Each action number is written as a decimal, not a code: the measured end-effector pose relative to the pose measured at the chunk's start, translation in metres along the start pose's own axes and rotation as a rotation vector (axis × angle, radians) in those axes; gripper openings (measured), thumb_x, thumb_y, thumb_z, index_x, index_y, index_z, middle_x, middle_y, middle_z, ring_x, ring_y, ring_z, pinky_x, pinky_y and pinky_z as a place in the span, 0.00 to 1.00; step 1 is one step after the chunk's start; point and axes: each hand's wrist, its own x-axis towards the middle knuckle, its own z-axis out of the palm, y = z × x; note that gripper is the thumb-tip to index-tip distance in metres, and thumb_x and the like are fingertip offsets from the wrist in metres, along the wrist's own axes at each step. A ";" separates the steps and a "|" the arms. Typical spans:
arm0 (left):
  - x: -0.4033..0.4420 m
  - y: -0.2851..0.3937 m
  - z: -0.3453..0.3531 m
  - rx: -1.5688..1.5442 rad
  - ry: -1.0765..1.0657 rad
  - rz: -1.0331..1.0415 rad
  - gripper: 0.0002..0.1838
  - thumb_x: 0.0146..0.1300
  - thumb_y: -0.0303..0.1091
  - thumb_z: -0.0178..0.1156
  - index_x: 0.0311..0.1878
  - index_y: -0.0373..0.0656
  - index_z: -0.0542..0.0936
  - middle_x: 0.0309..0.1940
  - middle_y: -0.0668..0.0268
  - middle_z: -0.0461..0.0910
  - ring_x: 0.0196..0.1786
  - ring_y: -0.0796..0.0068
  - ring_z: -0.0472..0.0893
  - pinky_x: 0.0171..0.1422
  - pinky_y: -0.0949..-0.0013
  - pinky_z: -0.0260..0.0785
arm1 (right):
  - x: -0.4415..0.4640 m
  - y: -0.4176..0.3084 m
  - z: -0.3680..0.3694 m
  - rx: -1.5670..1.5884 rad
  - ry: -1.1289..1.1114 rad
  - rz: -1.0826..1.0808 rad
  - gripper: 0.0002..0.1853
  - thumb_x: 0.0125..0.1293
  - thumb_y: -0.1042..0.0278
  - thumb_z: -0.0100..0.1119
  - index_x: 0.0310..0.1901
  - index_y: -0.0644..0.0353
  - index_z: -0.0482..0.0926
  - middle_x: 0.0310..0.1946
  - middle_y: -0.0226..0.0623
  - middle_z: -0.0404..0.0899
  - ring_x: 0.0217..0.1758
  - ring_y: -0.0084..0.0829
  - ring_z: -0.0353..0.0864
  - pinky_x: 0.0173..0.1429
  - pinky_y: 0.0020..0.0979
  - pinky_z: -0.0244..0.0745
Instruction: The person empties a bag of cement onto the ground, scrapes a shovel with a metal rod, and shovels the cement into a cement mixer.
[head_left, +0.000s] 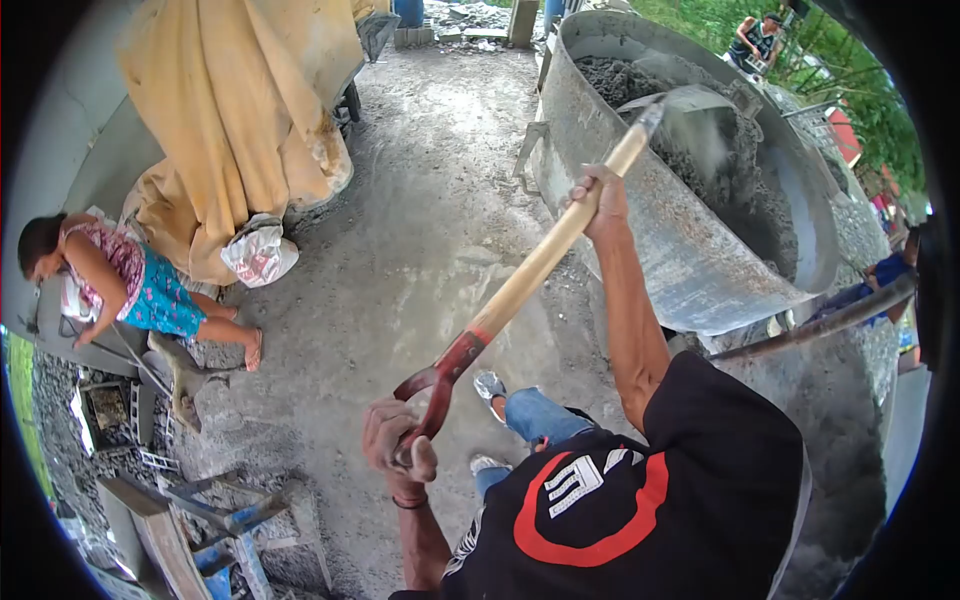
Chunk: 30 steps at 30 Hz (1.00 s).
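My left hand (398,440) is closed around the red D-shaped grip (450,372) of a shovel. Farther up, my right hand (602,200) wraps the pale wooden shaft (535,275). The shovel slants up and to the right, over the rim of a large rusty metal mixing tub (655,245). Its blade (690,98) is inside the tub, at the grey concrete mix (715,165). Some dust or blur hangs near the blade, so I cannot tell how much mix is on it.
A person (130,275) bends at the left, beside a tan tarp (235,120) and a white sack (260,250). Wooden frames (190,530) lie lower left. A curved bar (820,325) is at right. Another person (755,45) is beyond the tub.
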 end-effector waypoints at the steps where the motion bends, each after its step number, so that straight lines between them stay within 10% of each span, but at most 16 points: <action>1: -0.011 0.001 0.001 0.006 0.009 -0.008 0.22 0.61 0.51 0.59 0.28 0.37 0.74 0.28 0.56 0.78 0.32 0.58 0.79 0.43 0.59 0.71 | -0.007 -0.007 -0.009 -0.016 -0.032 -0.040 0.08 0.58 0.70 0.60 0.29 0.58 0.69 0.17 0.32 0.69 0.15 0.29 0.69 0.26 0.41 0.74; 13: -0.278 0.014 0.035 -0.726 0.545 -0.998 0.28 0.71 0.52 0.46 0.34 0.32 0.80 0.35 0.58 0.81 0.41 0.68 0.79 0.51 0.64 0.70 | -0.102 0.066 0.042 -0.814 -0.112 -0.079 0.14 0.51 0.71 0.72 0.36 0.66 0.77 0.23 0.34 0.77 0.20 0.29 0.78 0.26 0.30 0.78; 19: -0.389 0.056 -0.044 -0.399 0.838 -1.404 0.36 0.68 0.65 0.42 0.27 0.38 0.78 0.19 0.66 0.74 0.21 0.72 0.70 0.23 0.65 0.62 | -0.141 0.332 -0.093 -0.782 -0.172 0.397 0.09 0.53 0.72 0.71 0.28 0.66 0.79 0.20 0.38 0.78 0.19 0.32 0.78 0.24 0.33 0.76; 21: -0.404 0.071 -0.062 -0.139 1.370 -1.576 0.36 0.68 0.64 0.41 0.29 0.38 0.80 0.14 0.71 0.68 0.16 0.74 0.66 0.20 0.65 0.61 | -0.187 0.417 -0.166 -0.912 -0.009 0.658 0.07 0.53 0.74 0.68 0.27 0.66 0.79 0.18 0.40 0.77 0.16 0.35 0.78 0.20 0.38 0.73; 22: -0.429 0.091 -0.083 -0.405 1.345 -1.717 0.33 0.68 0.62 0.42 0.28 0.39 0.79 0.12 0.73 0.62 0.14 0.75 0.64 0.19 0.68 0.61 | -0.216 0.450 -0.202 -0.835 0.055 0.755 0.06 0.54 0.76 0.64 0.24 0.67 0.77 0.15 0.40 0.74 0.14 0.37 0.77 0.17 0.38 0.70; 30: -0.374 0.132 -0.025 0.399 1.149 -2.044 0.32 0.66 0.58 0.45 0.26 0.34 0.78 0.11 0.69 0.67 0.13 0.72 0.68 0.20 0.69 0.66 | -0.293 0.493 -0.365 -1.043 0.349 1.277 0.04 0.51 0.83 0.61 0.25 0.70 0.74 0.18 0.43 0.74 0.16 0.40 0.77 0.16 0.41 0.73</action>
